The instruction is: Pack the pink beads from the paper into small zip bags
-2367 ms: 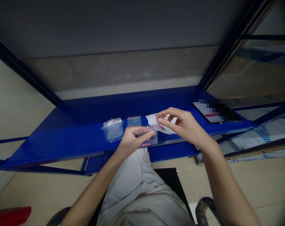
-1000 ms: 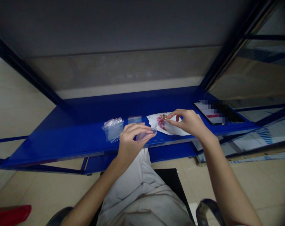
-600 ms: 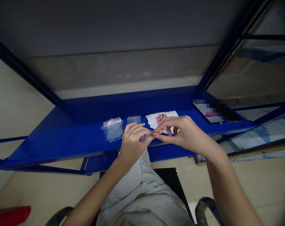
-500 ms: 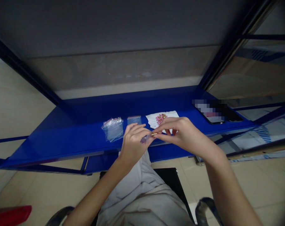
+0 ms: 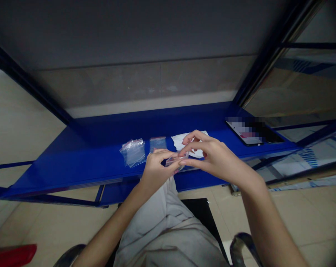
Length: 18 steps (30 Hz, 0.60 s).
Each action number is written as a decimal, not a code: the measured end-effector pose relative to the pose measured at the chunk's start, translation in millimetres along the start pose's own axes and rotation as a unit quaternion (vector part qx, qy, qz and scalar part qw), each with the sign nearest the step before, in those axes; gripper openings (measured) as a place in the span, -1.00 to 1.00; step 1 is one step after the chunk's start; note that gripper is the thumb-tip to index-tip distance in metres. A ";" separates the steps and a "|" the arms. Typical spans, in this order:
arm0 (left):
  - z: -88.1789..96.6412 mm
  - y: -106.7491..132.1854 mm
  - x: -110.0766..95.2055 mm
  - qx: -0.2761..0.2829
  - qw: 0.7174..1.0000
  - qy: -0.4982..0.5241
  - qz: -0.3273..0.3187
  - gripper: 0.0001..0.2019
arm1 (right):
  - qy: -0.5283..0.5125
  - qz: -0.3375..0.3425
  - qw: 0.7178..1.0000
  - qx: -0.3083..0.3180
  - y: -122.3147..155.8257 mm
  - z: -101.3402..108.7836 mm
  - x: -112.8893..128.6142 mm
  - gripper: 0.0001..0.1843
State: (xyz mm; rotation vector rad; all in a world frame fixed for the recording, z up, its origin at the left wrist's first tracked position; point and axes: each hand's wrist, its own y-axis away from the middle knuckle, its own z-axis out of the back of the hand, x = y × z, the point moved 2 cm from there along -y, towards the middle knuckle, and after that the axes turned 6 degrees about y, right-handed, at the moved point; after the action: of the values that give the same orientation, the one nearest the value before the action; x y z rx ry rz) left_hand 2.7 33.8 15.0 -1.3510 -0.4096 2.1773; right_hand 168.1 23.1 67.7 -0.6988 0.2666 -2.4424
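Above the near edge of the blue bench (image 5: pixel 101 137), the left hand (image 5: pixel 156 166) grasps a clear zip-lock bag (image 5: pixel 172 161) between thumb and fingers, with the right hand (image 5: pixel 182 158) at its other end. The right thumb and index finger touch the bag there; whether they pinch it, I cannot tell. Half a second ago those fingertips held a gold capsule at the bag's mouth; now the capsule has gone from view, and the bag has turned so that its reddish zip strip shows. Just behind the right hand lies white paper (image 5: pixel 179 139), partly covered by it. Left of the paper, a small zip-lock bag (image 5: pixel 157 143) and a fanned pile of clear bags (image 5: pixel 133 154) stay put, as does the lit phone (image 5: pixel 240 131) well to the right.
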 end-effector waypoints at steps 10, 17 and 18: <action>0.2 5.6 -1.8 0.080 0.961 0.221 0.142 -0.70 | -0.046 0.014 0.999 -0.005 -0.3 2.8 -3.7 -0.83; 5.4 2.7 2.0 0.007 0.949 0.281 0.141 -0.76 | -0.076 -0.009 0.997 -0.016 -1.4 2.7 0.8 -0.77; 6.0 1.9 1.5 0.009 0.949 0.280 0.144 -0.74 | -0.075 -0.009 0.997 -0.013 -1.5 2.3 0.9 -0.77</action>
State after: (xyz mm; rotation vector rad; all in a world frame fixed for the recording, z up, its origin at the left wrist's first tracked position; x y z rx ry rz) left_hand -3.7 33.2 15.6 -2.0315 0.0297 1.8757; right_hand 167.9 23.7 70.5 -0.8935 0.2334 -2.3915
